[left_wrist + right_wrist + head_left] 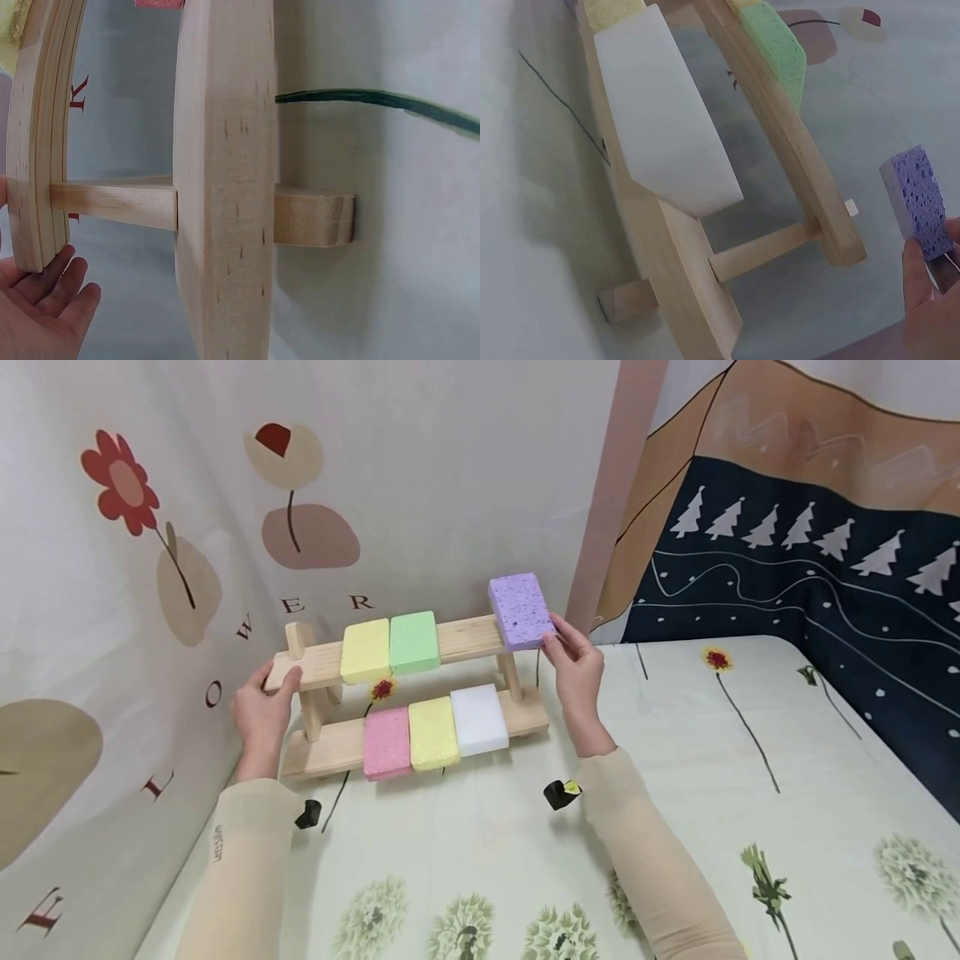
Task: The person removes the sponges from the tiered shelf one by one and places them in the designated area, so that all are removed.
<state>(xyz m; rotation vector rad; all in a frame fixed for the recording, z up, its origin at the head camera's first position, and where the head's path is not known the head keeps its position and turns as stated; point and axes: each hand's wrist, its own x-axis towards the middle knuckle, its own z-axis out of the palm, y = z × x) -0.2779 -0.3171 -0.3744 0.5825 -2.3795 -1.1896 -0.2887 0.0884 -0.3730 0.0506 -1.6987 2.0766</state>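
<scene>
Two sleeved arms reach across the flower-print cloth (712, 793) toward a low wooden rack (322, 752) with two rails. Nearest on the rack, the lower rail carries a pink sponge (386, 742), a yellow sponge (432, 732) and a white sponge (478, 718) side by side, touching. On the upper rail behind them sit a second yellow sponge (365, 650) and a green sponge (413, 642), also touching.

At the rack's left end, the left hand (261, 714) holds the end of the upper rail, thumb on top and fingers underneath. From the left wrist view the fingers (64, 281) look fairly straight against the wood, though only a part of them shows, so how tightly they curl is hard to tell.

Farther back, at the right end of the upper rail, the right hand (577, 668) pinches the purple sponge (521, 610) by its lower right corner between thumb and fingertips. The sponge stands tilted, its lower edge at or just above the rail end; whether it touches the wood is unclear.

That sponge is likely light, porous and soft, so it should give under a squeeze. Its rough faces should not slip; a gentle pinch across the two broad faces near an edge seems the best hold.
</scene>
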